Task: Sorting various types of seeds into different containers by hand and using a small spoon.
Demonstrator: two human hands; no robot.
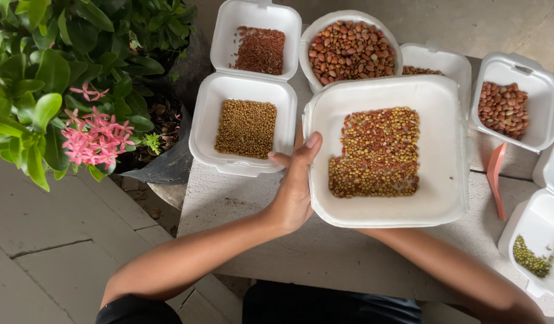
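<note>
I hold a white foam tray (445, 150) above the table, with a square patch of mixed brown, reddish and yellow seeds (376, 153) in its middle. My left hand (295, 186) grips its left rim, thumb over the edge. My right hand is hidden under the tray; only its forearm (457, 270) shows, running beneath the tray's bottom edge.
An open foam clamshell holds yellow-brown seeds (247, 128) and small reddish grains (260, 49). A bowl of peanuts (351, 51) stands behind. Another peanut tray (503, 108), a pink scoop (495, 174) and a box with green beans (532, 257) lie right. A potted pink-flowered plant (93, 138) stands left.
</note>
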